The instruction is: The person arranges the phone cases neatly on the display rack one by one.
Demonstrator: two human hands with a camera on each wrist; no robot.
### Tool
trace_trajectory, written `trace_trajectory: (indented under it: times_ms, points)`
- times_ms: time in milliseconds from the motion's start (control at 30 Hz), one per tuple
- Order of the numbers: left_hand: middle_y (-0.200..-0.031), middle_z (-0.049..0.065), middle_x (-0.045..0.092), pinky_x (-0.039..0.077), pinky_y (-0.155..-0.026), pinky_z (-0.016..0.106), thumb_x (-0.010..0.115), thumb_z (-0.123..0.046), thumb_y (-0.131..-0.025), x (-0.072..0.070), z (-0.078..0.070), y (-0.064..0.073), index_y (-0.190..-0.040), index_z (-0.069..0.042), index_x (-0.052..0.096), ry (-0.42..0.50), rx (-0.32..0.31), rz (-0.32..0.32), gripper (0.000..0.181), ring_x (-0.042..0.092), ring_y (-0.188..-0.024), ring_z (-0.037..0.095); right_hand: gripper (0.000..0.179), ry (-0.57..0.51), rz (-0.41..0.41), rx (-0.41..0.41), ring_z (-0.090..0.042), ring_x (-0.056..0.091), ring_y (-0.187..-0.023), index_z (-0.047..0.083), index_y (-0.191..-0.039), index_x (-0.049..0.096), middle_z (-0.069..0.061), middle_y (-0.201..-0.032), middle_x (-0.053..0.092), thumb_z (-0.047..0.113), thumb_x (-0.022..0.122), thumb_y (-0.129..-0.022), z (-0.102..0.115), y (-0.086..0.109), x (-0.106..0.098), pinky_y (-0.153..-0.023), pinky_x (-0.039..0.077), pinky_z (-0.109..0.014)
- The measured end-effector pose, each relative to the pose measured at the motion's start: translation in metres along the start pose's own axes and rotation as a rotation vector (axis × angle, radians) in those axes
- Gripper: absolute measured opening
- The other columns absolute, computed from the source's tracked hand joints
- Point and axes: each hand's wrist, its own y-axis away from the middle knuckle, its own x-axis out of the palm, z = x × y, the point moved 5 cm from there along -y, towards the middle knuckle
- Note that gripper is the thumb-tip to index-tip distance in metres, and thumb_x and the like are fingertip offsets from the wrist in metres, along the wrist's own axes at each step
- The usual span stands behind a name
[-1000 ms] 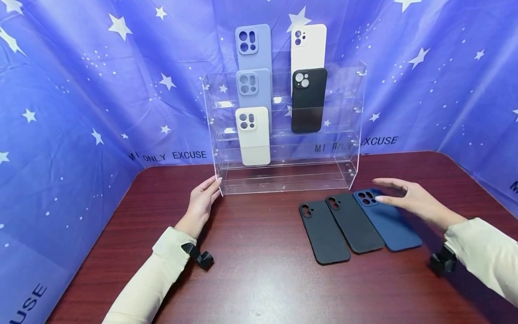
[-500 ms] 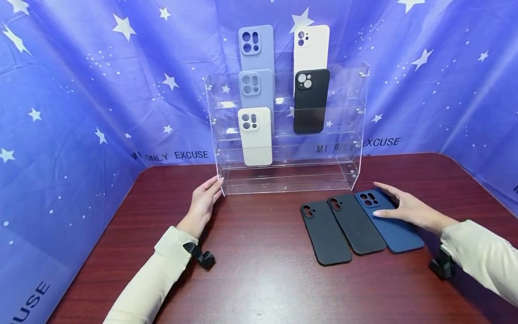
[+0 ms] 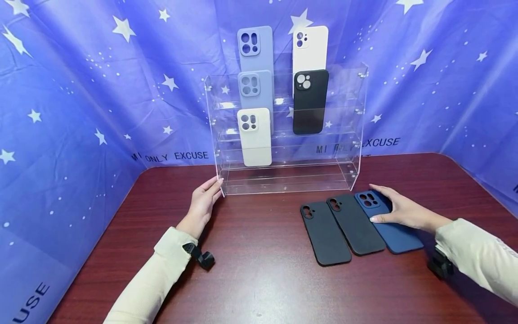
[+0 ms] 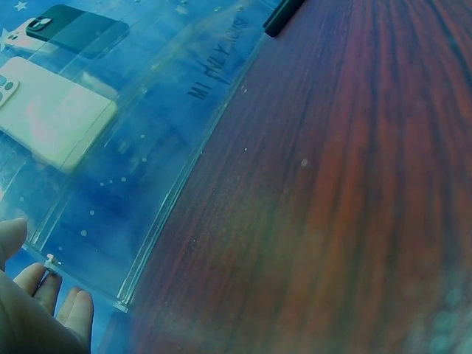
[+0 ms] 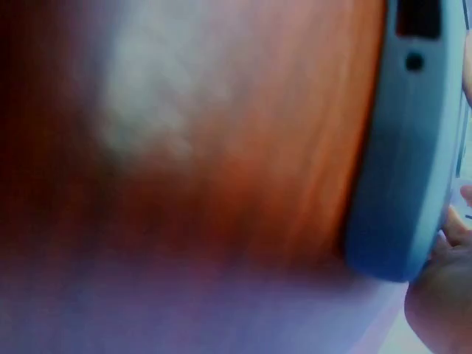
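My left hand [image 3: 202, 203] pinches the lower left side panel of a clear acrylic display stand [image 3: 283, 185]; the left wrist view has thumb and fingers on either side of that panel. Over on the right, my right hand [image 3: 410, 212] spans a dark blue phone case [image 3: 404, 239] lying on the table, thumb at its left edge and fingers around the far right edge. The right wrist view catches the side of this blue case [image 5: 402, 169] up close. Beside it lie two black phone cases, one in the middle [image 3: 358, 229] and one leftmost [image 3: 328, 238].
On the stand's left lean two light blue cases, a top one [image 3: 265, 49] and a middle one [image 3: 265, 101], above a white case [image 3: 256, 146]. Its right side bears another white case [image 3: 317, 49] over a black case [image 3: 311, 101]. A starry blue curtain [image 3: 170, 112] surrounds the table [image 3: 259, 270].
My right hand has come down and left over the dark blue case, its thumb arriving at the case's left edge. The left hand keeps its place on the stand.
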Motion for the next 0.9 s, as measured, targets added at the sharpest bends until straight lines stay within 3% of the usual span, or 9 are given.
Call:
trace_trajectory:
  times_ms: [267, 400, 533, 600, 667, 767, 900]
  points:
    - [-0.116, 0.006, 0.061, 0.042, -0.103, 0.034, 0.058, -0.003, -0.092, -0.001, 0.0, -0.001, -0.132, 0.006, 0.049, 0.009, 0.005, 0.003, 0.042, 0.053, -0.116, 0.02, 0.103, 0.044, -0.09, -0.1, -0.047, 0.025, -0.122, -0.001, -0.148, 0.018, -0.035, -0.137, 0.024, 0.02, 0.083, -0.071, 0.009, -0.003, -0.004, -0.087, 0.031, -0.067]
    - [-0.119, 0.009, 0.06, 0.042, -0.103, 0.035, 0.058, -0.002, -0.092, 0.0, 0.001, -0.002, -0.132, 0.007, 0.049, 0.009, 0.005, 0.003, 0.042, 0.052, -0.117, 0.021, 0.096, 0.063, -0.114, -0.066, -0.049, 0.031, -0.119, -0.001, -0.147, 0.023, -0.034, -0.135, 0.03, 0.023, 0.081, -0.075, 0.007, -0.005, -0.008, -0.086, 0.034, -0.067]
    - [-0.126, 0.013, 0.056, 0.042, -0.103, 0.034, 0.058, -0.003, -0.092, 0.001, 0.0, -0.002, -0.132, 0.007, 0.049, 0.005, 0.007, 0.006, 0.043, 0.054, -0.114, 0.018, 0.072, 0.077, -0.149, 0.009, -0.049, 0.04, -0.12, -0.003, -0.14, 0.037, -0.033, -0.136, 0.04, 0.028, 0.071, -0.085, 0.005, -0.008, -0.018, -0.086, 0.039, -0.06]
    - [-0.125, 0.012, 0.057, 0.041, -0.103, 0.035, 0.058, -0.002, -0.092, 0.001, -0.001, -0.001, -0.132, 0.007, 0.049, 0.006, 0.01, 0.009, 0.043, 0.054, -0.115, 0.018, 0.058, 0.084, -0.186, 0.037, -0.037, 0.051, -0.113, -0.003, -0.135, 0.046, -0.032, -0.132, 0.046, 0.028, 0.065, -0.09, 0.004, -0.009, -0.022, -0.084, 0.047, -0.045]
    - [-0.118, 0.007, 0.061, 0.041, -0.104, 0.035, 0.058, -0.002, -0.092, 0.0, -0.001, 0.0, -0.132, 0.007, 0.049, 0.009, 0.01, 0.007, 0.043, 0.055, -0.112, 0.016, 0.049, 0.071, -0.218, 0.06, -0.014, 0.058, -0.101, -0.005, -0.13, 0.051, -0.032, -0.127, 0.051, 0.027, 0.06, -0.094, 0.002, -0.01, -0.026, -0.075, 0.049, -0.028]
    - [-0.106, 0.0, 0.064, 0.041, -0.104, 0.036, 0.058, -0.002, -0.092, 0.0, -0.001, 0.001, -0.132, 0.007, 0.049, 0.012, 0.009, 0.002, 0.042, 0.058, -0.105, 0.01, 0.042, 0.01, -0.239, 0.085, 0.011, 0.051, -0.083, -0.007, -0.126, 0.054, -0.029, -0.121, 0.057, 0.022, 0.056, -0.096, 0.001, -0.01, -0.032, -0.062, 0.046, -0.014]
    - [-0.117, 0.007, 0.063, 0.04, -0.105, 0.036, 0.057, -0.002, -0.092, 0.0, -0.001, 0.001, -0.132, 0.007, 0.048, 0.009, 0.008, 0.007, 0.042, 0.057, -0.109, 0.013, 0.038, -0.233, -0.17, 0.145, 0.013, 0.051, -0.079, -0.001, -0.127, 0.056, 0.006, -0.106, 0.068, 0.021, 0.056, -0.096, -0.001, -0.011, -0.04, -0.064, 0.05, -0.015]
